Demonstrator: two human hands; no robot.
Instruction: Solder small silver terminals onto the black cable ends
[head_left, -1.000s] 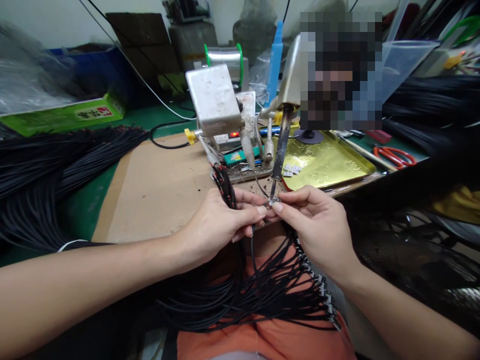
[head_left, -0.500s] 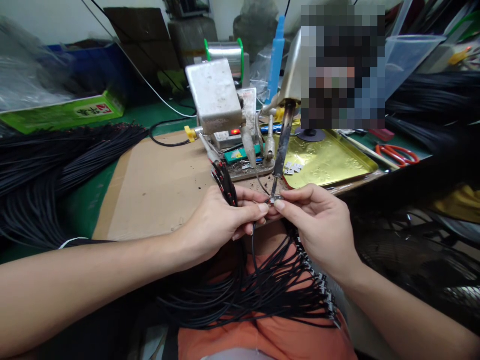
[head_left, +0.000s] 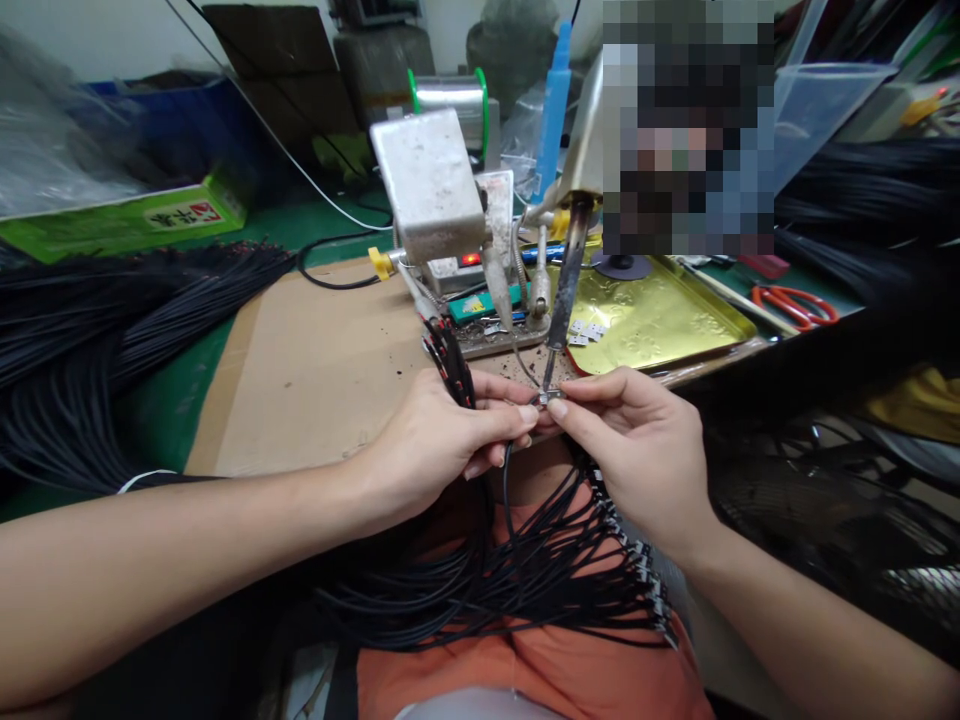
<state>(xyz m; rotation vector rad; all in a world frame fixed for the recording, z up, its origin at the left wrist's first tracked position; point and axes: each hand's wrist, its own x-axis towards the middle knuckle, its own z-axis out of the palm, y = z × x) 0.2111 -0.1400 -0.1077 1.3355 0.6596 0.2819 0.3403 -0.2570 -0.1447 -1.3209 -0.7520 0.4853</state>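
Observation:
My left hand (head_left: 442,435) is closed around a bundle of black cables (head_left: 452,365) with reddish tips, and its thumb and finger pinch one cable's end. My right hand (head_left: 637,440) pinches a small metal connector (head_left: 551,396) that meets this cable end. Right above the connector is the tip of a soldering iron (head_left: 568,285) hanging from a metal holder. A thin solder feed tube (head_left: 521,362) comes down to the same spot from the left. Many black cables with metal ends (head_left: 525,590) lie across my lap.
Cardboard (head_left: 315,370) covers the table at left, beside piled black cables (head_left: 135,330). A gold tray (head_left: 667,320) with small metal parts, orange-handled scissors (head_left: 795,305) and a solder spool (head_left: 450,108) are beyond my hands. Another person, blurred out, is across the table.

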